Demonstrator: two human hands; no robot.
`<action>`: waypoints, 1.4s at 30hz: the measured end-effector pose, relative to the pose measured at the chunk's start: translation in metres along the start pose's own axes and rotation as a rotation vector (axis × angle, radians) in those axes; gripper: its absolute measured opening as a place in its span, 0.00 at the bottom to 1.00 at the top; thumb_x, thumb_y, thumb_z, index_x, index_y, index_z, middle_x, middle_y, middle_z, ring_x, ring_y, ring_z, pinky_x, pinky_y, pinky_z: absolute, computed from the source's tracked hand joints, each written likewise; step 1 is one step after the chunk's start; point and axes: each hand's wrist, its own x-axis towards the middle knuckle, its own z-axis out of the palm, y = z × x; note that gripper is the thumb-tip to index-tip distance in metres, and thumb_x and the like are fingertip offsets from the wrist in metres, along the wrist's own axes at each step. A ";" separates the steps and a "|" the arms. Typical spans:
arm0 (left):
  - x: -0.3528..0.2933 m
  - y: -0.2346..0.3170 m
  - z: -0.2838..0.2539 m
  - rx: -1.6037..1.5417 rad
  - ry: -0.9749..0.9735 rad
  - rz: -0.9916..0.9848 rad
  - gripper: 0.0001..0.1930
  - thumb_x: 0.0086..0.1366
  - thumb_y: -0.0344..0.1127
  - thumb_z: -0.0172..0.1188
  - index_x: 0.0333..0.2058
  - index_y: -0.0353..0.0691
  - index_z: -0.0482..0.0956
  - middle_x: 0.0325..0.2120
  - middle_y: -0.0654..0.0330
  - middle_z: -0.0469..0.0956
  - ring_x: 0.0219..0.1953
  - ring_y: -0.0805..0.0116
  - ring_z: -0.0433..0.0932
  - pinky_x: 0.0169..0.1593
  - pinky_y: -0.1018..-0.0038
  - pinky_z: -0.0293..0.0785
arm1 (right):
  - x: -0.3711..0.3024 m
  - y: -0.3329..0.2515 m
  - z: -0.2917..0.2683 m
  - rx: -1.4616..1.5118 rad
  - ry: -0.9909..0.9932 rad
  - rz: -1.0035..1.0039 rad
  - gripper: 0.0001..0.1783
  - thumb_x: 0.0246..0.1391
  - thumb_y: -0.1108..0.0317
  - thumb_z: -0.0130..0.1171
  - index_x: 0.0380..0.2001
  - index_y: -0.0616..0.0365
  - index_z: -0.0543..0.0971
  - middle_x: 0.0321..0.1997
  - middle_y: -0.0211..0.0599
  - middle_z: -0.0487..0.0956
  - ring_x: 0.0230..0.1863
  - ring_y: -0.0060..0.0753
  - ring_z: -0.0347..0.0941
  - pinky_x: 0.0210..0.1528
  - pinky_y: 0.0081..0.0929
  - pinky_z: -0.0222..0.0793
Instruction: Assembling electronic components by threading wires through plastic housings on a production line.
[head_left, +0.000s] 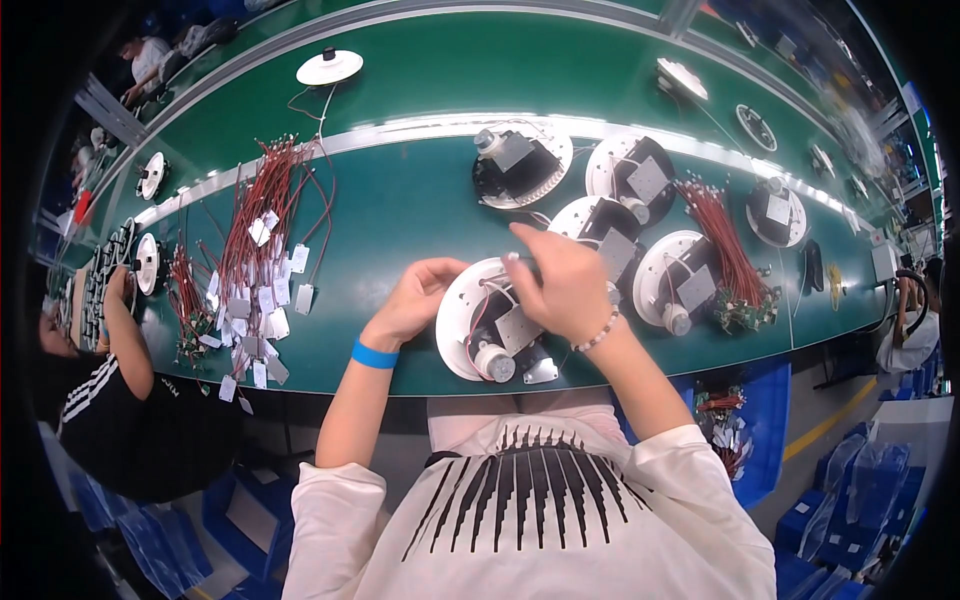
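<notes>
A round white lamp housing [455, 330] stands tilted at the bench's near edge, in front of my body. Its inner side shows a black part, a grey metal plate [517, 328], a clear cylindrical piece [495, 362] and thin red and white wires. My left hand [415, 300] grips the housing's upper left rim, fingertips hidden behind it. Over the upper right rim is my right hand [565, 285], index finger stretched toward the far left and the other fingers curled. Its thumb is beside the wires; what it pinches is too small to make out.
Similar lamp housings [520, 165] crowd the bench to the right. Red wire bundles lie left [265, 200] and right [725, 240]. Behind a pale rail, a green belt [430, 85] carries more housings. A co-worker [130, 400] sits at the left; a blue bin [765, 430] is below right.
</notes>
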 end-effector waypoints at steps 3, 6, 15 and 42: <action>-0.002 -0.001 -0.005 -0.034 -0.020 -0.017 0.14 0.48 0.24 0.59 0.36 0.29 0.71 0.34 0.56 0.74 0.36 0.72 0.74 0.43 0.76 0.71 | -0.002 -0.007 -0.003 0.085 -0.177 0.044 0.19 0.42 0.67 0.50 0.39 0.66 0.69 0.21 0.44 0.71 0.22 0.43 0.69 0.24 0.31 0.65; -0.001 0.001 -0.004 -0.060 -0.059 0.039 0.15 0.49 0.24 0.59 0.37 0.29 0.71 0.34 0.55 0.74 0.36 0.71 0.74 0.43 0.76 0.70 | -0.001 -0.008 -0.006 0.091 -0.218 0.055 0.17 0.42 0.70 0.49 0.38 0.66 0.70 0.21 0.45 0.71 0.22 0.43 0.69 0.25 0.31 0.65; 0.001 -0.004 -0.010 -0.060 0.040 0.019 0.07 0.56 0.26 0.51 0.33 0.31 0.73 0.29 0.58 0.75 0.30 0.75 0.73 0.35 0.81 0.70 | -0.006 -0.007 -0.007 0.160 -0.271 0.004 0.06 0.42 0.74 0.51 0.27 0.61 0.72 0.20 0.41 0.72 0.21 0.42 0.69 0.23 0.31 0.65; -0.003 -0.006 -0.002 0.052 0.105 0.013 0.09 0.54 0.24 0.52 0.35 0.30 0.74 0.29 0.57 0.76 0.28 0.74 0.75 0.32 0.80 0.73 | 0.004 -0.022 0.010 0.011 -0.216 -0.072 0.04 0.38 0.75 0.54 0.16 0.62 0.71 0.20 0.40 0.67 0.21 0.42 0.67 0.22 0.32 0.64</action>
